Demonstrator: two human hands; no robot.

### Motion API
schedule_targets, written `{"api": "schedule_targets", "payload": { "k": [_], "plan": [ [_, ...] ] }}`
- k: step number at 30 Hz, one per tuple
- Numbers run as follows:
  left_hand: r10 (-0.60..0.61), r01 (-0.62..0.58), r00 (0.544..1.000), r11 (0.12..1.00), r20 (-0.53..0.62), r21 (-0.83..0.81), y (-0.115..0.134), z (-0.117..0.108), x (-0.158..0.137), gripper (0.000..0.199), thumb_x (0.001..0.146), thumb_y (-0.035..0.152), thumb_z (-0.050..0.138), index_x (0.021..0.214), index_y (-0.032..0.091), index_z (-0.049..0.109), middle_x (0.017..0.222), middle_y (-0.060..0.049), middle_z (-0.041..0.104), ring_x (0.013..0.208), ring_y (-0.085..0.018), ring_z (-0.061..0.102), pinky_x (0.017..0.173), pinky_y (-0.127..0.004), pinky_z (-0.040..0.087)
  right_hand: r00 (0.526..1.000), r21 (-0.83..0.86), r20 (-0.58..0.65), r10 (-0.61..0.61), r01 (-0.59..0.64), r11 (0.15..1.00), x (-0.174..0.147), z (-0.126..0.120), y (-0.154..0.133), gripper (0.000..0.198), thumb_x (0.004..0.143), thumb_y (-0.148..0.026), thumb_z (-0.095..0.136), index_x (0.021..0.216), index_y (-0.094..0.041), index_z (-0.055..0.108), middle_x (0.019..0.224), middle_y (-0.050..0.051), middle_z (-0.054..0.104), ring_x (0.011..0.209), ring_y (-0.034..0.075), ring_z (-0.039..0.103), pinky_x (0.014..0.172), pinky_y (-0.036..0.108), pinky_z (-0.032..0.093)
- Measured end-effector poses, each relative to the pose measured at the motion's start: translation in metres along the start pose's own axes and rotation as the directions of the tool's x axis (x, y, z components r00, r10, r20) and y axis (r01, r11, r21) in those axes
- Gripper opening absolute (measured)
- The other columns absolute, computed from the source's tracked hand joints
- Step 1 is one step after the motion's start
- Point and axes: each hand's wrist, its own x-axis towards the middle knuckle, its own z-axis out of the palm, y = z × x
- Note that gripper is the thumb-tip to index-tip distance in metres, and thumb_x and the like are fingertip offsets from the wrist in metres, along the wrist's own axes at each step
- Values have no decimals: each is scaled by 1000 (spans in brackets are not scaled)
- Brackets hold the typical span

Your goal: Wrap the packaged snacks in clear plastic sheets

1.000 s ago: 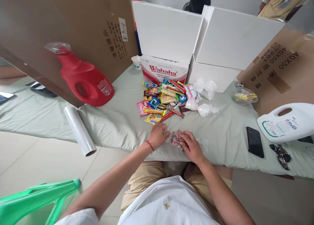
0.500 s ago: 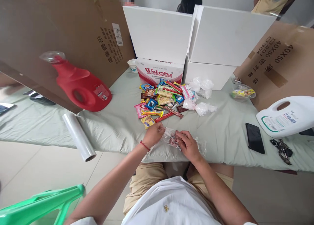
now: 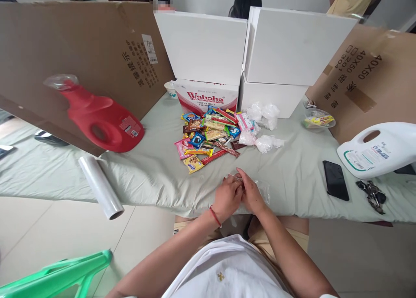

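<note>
My left hand [image 3: 228,197] and my right hand [image 3: 252,193] meet at the table's front edge. Both are closed around a small bundle in clear plastic wrap [image 3: 264,192], whose loose end sticks out to the right of my right hand. The bundle's contents are hidden under my fingers. Just beyond my hands lies a heap of wrapped snacks [image 3: 214,131], with a yellow biscuit packet [image 3: 193,163] nearest. Several plastic-wrapped bundles [image 3: 264,143] sit at the heap's right side.
A roll of plastic film [image 3: 101,187] and a red jug [image 3: 107,122] are on the left. A phone [image 3: 336,181], keys [image 3: 372,196] and a white jug [image 3: 378,152] lie right. White boxes [image 3: 299,46] and a Wahaba-type carton [image 3: 206,99] stand behind. A green stool [image 3: 58,274] is lower left.
My left hand has moved right and toward me, from the wrap's left end to up against my right hand. The dark reddish contents seen through the wrap are now covered.
</note>
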Motion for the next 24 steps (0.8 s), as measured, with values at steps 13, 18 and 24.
{"api": "schedule_targets", "payload": {
  "k": [13, 18, 24],
  "plan": [
    [323, -288, 934, 934, -154, 211, -11, 17, -56, 51, 93, 10, 47, 143, 19, 51, 128, -14, 68, 113, -25, 65, 91, -39, 53, 998, 235, 20, 66, -69, 969, -18, -13, 13, 39, 96, -20, 50, 125, -30, 74, 141, 8, 62, 127, 22, 62, 109, 40, 51],
    [207, -195, 850, 978, -485, 76, -12, -4, -46, 27, 99, 11, 45, 110, 23, 67, 106, -7, 72, 97, -19, 65, 86, -36, 53, 992, 305, -14, 127, -117, 945, -21, 0, 13, 36, 95, -25, 56, 125, -30, 75, 143, 9, 60, 102, 20, 70, 88, 36, 61],
    [225, -207, 895, 974, -385, 87, -31, 10, -10, 17, 98, 20, 56, 105, 24, 72, 109, -6, 76, 110, -23, 65, 95, -43, 50, 978, 446, 49, 201, -202, 872, -24, -13, 2, 27, 93, -35, 63, 114, -26, 78, 148, 9, 57, 102, 21, 70, 90, 37, 60]
  ]
}}
